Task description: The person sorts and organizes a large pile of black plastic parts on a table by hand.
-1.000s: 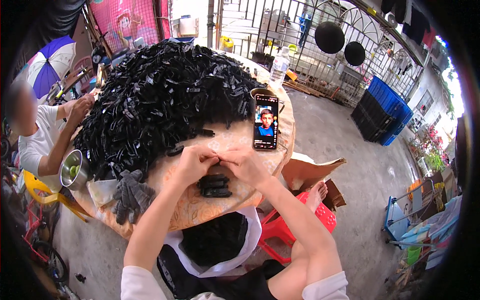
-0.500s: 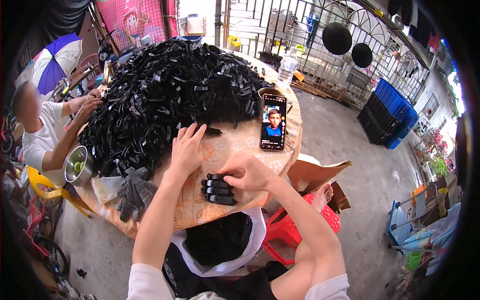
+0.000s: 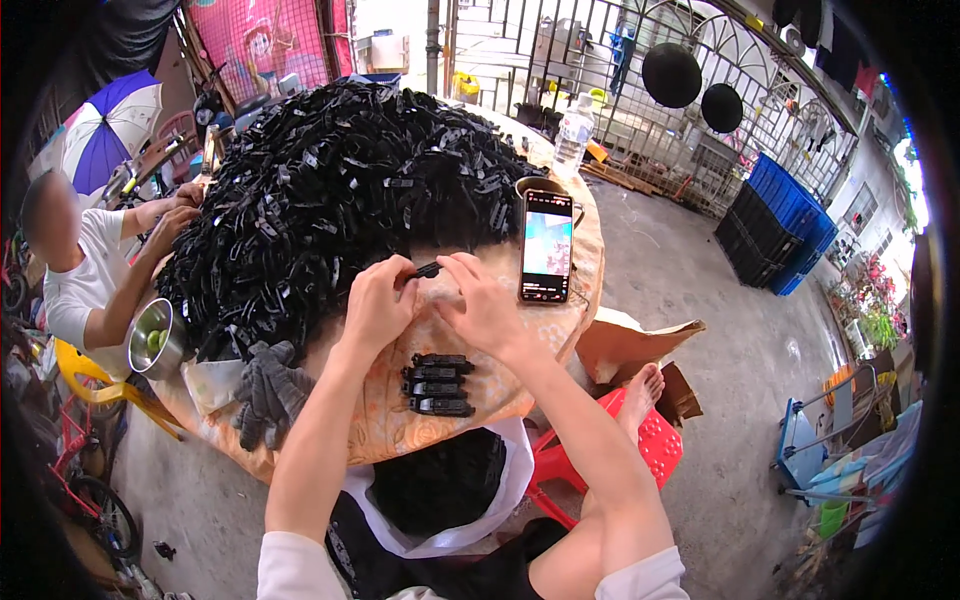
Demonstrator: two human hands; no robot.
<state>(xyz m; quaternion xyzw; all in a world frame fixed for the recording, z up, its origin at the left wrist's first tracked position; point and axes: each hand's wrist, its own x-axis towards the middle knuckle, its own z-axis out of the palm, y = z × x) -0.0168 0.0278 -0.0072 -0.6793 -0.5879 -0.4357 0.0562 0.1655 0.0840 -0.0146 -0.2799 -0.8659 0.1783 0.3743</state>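
Note:
A small, slim black plastic part is held level between my two hands, just above the cloth-covered table. My left hand pinches its left end between thumb and fingertips. On the other end, the fingers of my right hand close over it, with the thumb below. Closer to me, several matching black plastic parts lie side by side in a short column. A big heap of loose black parts covers the far and left side of the table.
At the heap's right, a phone leans on a metal cup, with a clear bottle behind. Grey gloves lie at the left edge. A white-lined bag of black pieces sits below the table. A co-worker sits left beside a steel bowl.
My right hand has left the column of parts and moved up to meet my left hand. The loose part near my left fingers is now lifted between both hands. The phone picture changed.

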